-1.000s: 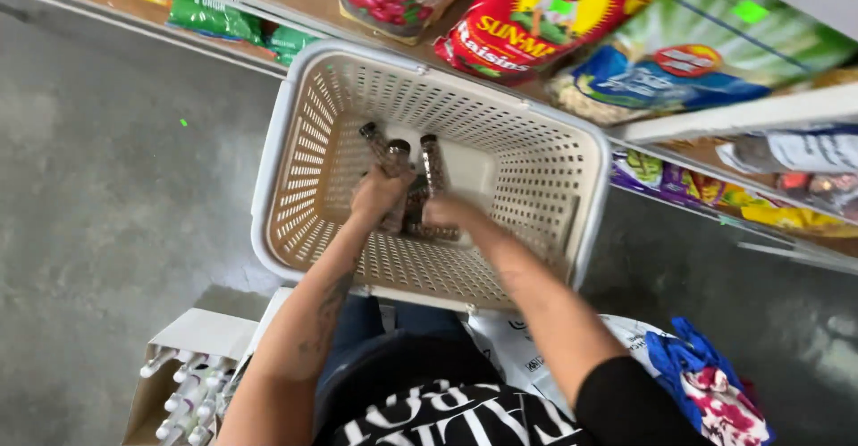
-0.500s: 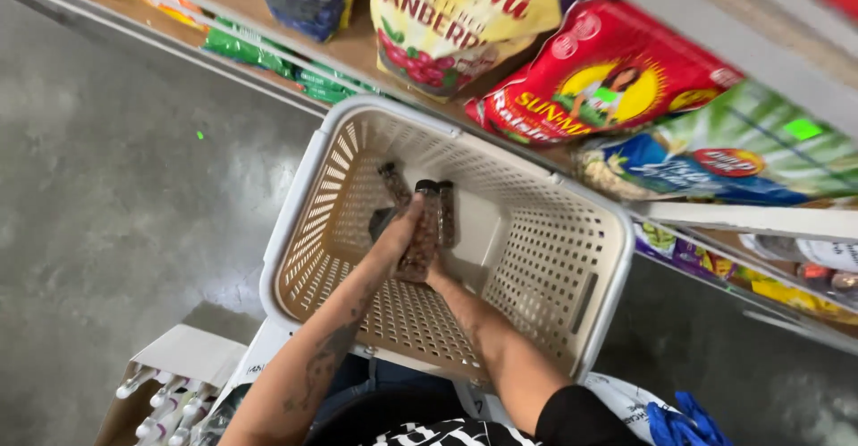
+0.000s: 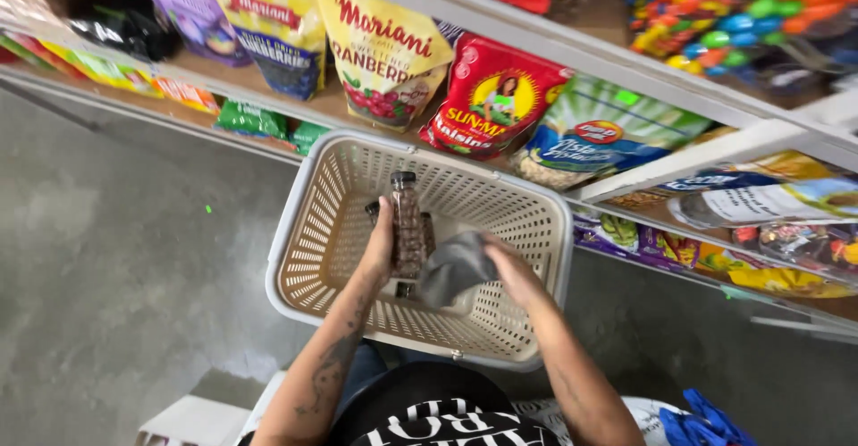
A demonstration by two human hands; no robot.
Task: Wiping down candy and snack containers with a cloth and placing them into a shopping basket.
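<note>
Head view: our two hands over a basket (image 3: 308, 231).
Left hand (image 3: 380, 245) grips a tall clear bottle (image 3: 408, 224) of brown pieces, upright, above the basket; right hand (image 3: 511, 267) just beside it pinches a grey cloth (image 3: 451, 269).

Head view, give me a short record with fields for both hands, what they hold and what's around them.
left hand: holds a clear bottle with a dark cap, upright over the basket
right hand: holds a grey cloth
basket: beige, perforated, more bottles inside, partly hidden
behind: shelf with snack bags
floor: grey concrete
</note>
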